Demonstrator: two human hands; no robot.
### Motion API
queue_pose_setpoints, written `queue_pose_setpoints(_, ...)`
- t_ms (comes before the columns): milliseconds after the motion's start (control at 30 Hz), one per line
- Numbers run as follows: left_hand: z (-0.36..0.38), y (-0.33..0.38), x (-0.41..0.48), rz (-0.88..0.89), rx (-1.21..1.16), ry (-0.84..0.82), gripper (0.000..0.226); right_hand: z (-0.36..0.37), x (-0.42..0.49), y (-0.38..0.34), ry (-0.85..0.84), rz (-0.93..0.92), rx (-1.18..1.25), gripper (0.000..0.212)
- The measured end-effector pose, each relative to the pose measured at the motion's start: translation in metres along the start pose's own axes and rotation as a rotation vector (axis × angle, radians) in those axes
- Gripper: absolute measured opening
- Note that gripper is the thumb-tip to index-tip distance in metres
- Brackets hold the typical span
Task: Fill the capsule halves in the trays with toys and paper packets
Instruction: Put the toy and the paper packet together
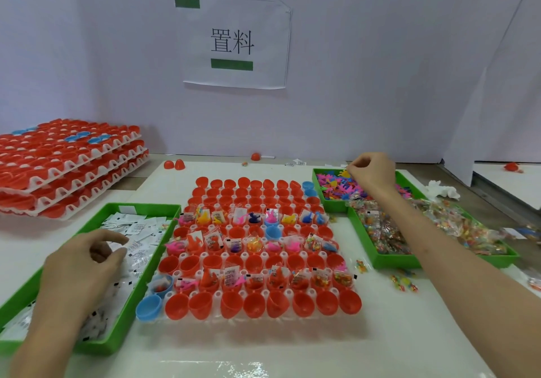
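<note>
On the white surface (292,357), the capsule tray (260,248) held about three rows of red capsule halves already filled with toys and paper packets, alternating with rows that stood empty, as did the far rows; roughly a third of the work appeared done. The left hand (85,263) hovered with fingers loosely curled over the green bin of paper packets (128,248), holding nothing discernible, while the right hand (371,172) pinched a small toy in the green bin of toys (339,187). Stacked trays (67,166) at far left apparently awaited filling.
</note>
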State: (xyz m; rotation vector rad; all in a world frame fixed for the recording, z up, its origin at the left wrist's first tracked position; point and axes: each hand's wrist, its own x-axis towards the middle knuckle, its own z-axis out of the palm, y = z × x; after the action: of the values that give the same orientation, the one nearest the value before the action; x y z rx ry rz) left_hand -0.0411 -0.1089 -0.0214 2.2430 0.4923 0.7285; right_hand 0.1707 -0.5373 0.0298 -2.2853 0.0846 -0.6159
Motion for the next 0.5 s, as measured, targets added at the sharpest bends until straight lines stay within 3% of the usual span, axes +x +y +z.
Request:
queue_pose_setpoints(233, -0.002, -0.016, 0.01, -0.108, -0.293, 0.059, 0.063, -0.018, -0.014, -0.014, -0.076, 0.059, 0.277, 0.012)
queue_pose_setpoints(400, -0.005, 0.018, -0.005, -0.009, -0.418, 0.176, 0.041, -0.032, -0.039, -0.037, -0.17, 0.029, 0.564, 0.013)
queue_pose_setpoints(500, 0.007, 0.06, -0.021, 0.025, -0.559, 0.173, 0.039, -0.04, -0.062, -0.054, -0.187, 0.019, 0.693, 0.012)
